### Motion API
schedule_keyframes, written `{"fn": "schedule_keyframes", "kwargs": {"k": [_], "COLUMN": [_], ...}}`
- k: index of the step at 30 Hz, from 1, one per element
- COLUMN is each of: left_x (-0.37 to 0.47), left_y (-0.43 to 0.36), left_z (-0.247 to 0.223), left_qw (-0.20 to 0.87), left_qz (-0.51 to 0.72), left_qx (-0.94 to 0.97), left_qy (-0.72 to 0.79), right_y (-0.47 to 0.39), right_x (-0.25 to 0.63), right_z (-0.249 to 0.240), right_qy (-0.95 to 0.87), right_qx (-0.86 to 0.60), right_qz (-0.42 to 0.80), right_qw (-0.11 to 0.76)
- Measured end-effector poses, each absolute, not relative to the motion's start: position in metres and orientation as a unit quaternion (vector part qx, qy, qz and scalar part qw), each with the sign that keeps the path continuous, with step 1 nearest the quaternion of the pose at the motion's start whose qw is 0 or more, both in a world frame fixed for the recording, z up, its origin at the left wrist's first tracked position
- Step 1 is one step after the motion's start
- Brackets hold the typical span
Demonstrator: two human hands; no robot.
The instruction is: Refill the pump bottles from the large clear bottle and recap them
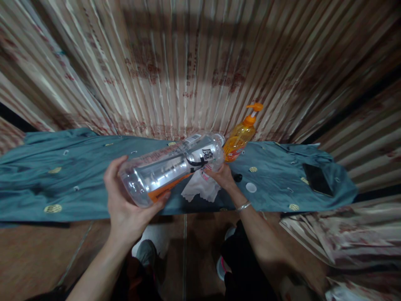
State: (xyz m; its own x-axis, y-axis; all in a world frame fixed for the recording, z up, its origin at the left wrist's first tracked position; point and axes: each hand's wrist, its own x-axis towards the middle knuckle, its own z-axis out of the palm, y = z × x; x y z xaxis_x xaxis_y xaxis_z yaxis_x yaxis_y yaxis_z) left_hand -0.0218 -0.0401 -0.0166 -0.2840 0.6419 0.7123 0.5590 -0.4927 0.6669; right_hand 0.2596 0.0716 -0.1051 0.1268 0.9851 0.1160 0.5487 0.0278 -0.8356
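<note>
A large clear plastic bottle [173, 167] with a silver, black and orange label lies tilted in the air over the cloth-covered surface. My left hand [130, 205] is wrapped round its base end. Near its neck, my right hand [221, 175] has its fingers closed at the underside, and the fingertips are partly hidden. Below the bottle, beside my right hand, is a crumpled white cloth or tissue [202, 188]. An orange pump bottle [239, 138] stands just behind the neck of the clear bottle.
Teal patterned cloth [90, 167] covers the narrow surface. To the right lie a small black object [238, 177], a round white disc [251, 187] and a dark phone [317, 179]. Pleated curtains [188, 75] hang behind and at the sides. Tiled floor [175, 259] shows in front.
</note>
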Motion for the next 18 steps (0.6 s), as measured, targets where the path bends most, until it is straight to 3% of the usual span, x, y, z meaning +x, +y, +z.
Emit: {"fn": "schedule_keyframes", "kwargs": {"k": [18], "left_x": [-0.0214], "left_y": [-0.0415], "left_z": [-0.0163], "left_qw": [0.034], "left_qz": [0.620], "left_qx": [0.607], "left_qy": [0.496], "right_y": [0.0721], "right_x": [0.2607], "right_z": [-0.1070], "right_qy": [-0.597], "right_qx": [-0.648], "right_qz": [0.279], "right_qw": [0.383]}}
